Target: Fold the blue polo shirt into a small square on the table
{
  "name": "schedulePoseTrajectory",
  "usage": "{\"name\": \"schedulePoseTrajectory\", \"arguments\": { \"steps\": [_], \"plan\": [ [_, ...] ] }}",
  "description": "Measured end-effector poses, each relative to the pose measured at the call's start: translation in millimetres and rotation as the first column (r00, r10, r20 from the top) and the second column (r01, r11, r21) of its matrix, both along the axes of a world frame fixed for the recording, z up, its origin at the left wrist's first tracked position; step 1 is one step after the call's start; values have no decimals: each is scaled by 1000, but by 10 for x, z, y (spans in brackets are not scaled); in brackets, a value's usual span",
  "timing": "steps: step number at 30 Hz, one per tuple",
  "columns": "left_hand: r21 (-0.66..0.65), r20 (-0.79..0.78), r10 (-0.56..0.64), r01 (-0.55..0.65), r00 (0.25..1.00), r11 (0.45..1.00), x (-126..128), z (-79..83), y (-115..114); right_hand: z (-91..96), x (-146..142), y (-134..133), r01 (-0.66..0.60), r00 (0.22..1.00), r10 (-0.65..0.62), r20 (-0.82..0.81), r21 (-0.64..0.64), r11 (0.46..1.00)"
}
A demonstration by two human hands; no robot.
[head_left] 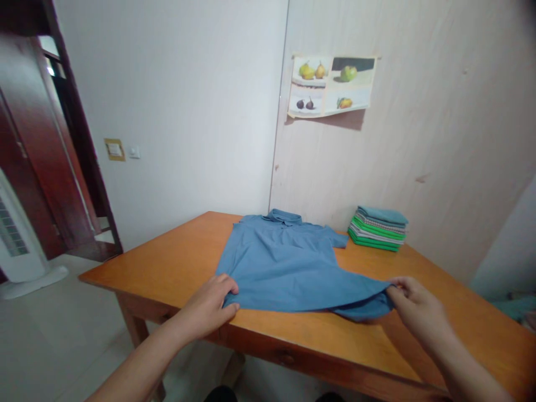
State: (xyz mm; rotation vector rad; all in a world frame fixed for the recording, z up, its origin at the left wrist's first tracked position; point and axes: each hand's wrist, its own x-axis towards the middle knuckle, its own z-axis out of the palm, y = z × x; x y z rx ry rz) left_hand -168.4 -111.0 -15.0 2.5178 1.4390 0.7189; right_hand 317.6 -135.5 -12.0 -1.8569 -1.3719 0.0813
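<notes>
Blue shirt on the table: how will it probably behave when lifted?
The blue shirt is probably floppy: its hem droops beside the right hand. Thin-looking cloth suggests it is light, and wrinkles suggest it may crumple if pushed.

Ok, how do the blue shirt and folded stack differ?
The blue shirt lies mostly spread out; the folded stack is compact. The shirt is plain blue; the stack mixes green and other colors. The left hand and right hand touch the shirt, not the stack. Shirt and stack share the table.

Blue collared shirt (276,259), spread out, hem corner (379,296) raised
</notes>
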Motion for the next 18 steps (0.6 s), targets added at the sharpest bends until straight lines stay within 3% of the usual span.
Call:
{"name": "schedulePoseTrajectory", "arguments": {
  "steps": [3,6,10,12,15,18],
  "plan": [
    [26,-24,63,-62,998,998,3,-4,-81,-197,102,-26,-29,997,36,65,-100,995],
    [58,-64,136,-133,989,989,-15,-11,-153,-346,139,-44,-159,982,177,59,-226,961],
    [66,-79,188,-183,979,981,-84,-6,-188,-415,142,-49,-301,942,331,59,-295,907],
    [66,-13,238,-237,971,969,-122,21,-179,-340,128,-70,-261,959,280,56,-227,938],
    [84,142,323,-337,936,938,-164,102,-154,-84,53,-160,-90,996,90,-22,-5,996],
    [114,272,292,-332,917,936,-193,197,-129,204,-59,-292,52,994,-39,-106,129,990]
  ]
}}
